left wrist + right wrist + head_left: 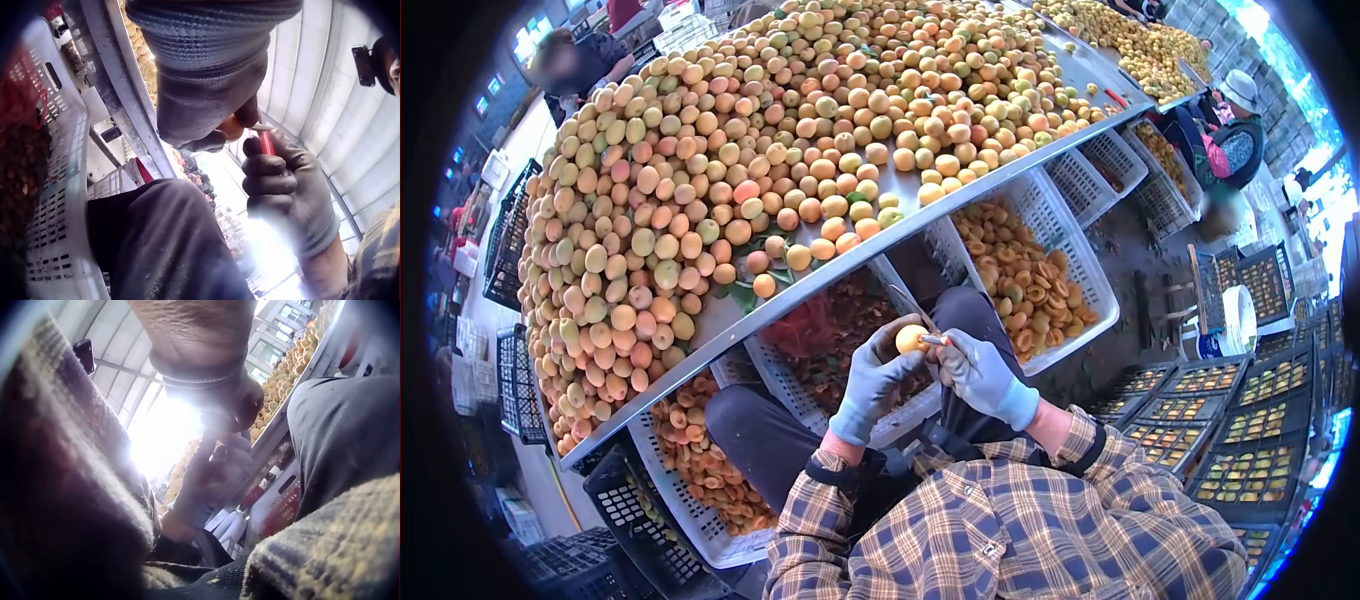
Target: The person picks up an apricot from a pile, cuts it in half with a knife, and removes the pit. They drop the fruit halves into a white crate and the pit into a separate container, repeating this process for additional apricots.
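Both hands wear grey gloves. In the head view the left hand (874, 380) holds a yellow-orange fruit (911, 339) in its fingers, above the person's lap. The right hand (983, 374) grips a small knife, whose red handle (267, 143) shows in the left wrist view, with its metal end at the fruit. In that view the left hand (203, 100) hides most of the fruit (232, 129), and the right hand's fingers curl round the handle. Glare and the right hand (231, 403) hide the contact in the right wrist view.
A metal-edged table (830, 272) heaped with whole fruit (650, 200) lies ahead. Below its edge stand crates of halved fruit (1025, 280) and a crate with dark scraps and red netting (800, 325). Filled trays (1250, 430) stand at the right; other people are farther off.
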Motion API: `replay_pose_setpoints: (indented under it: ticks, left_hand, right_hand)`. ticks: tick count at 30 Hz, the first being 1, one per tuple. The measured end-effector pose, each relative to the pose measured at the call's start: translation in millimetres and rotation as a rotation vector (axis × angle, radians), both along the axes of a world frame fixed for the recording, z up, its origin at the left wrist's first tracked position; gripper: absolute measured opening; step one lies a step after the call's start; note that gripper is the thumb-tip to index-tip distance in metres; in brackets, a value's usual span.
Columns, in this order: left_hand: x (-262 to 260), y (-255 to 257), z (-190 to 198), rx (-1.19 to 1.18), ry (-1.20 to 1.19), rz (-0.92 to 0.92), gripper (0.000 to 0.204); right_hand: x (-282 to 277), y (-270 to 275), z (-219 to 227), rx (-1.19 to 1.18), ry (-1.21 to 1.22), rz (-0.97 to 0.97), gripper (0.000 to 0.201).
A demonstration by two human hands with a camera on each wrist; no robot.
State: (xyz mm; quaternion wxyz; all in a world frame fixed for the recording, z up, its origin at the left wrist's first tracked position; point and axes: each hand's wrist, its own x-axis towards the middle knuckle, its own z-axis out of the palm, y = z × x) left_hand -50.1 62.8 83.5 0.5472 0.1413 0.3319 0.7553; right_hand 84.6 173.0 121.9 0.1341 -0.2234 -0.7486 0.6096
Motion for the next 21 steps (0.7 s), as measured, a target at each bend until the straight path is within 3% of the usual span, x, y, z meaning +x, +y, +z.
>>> replay_pose_setpoints:
  ticks: [8,11,21]
  left_hand:
    - [6.9,-0.1,-7.4,-0.060,0.281,0.066,0.046]
    - [6.6,-2.9,-7.5,-0.158,0.284,0.070,0.043]
    - [-1.0,-7.9,-10.2,-0.152,0.251,0.088,0.040]
  right_hand:
    - [7.2,2.2,-13.3,0.058,-0.083,0.031,0.031]
    - [3.6,-1.1,-13.8,0.200,-0.070,0.034,0.030]
    - [-10.8,-1.7,-33.5,0.435,-0.028,0.062,0.023]
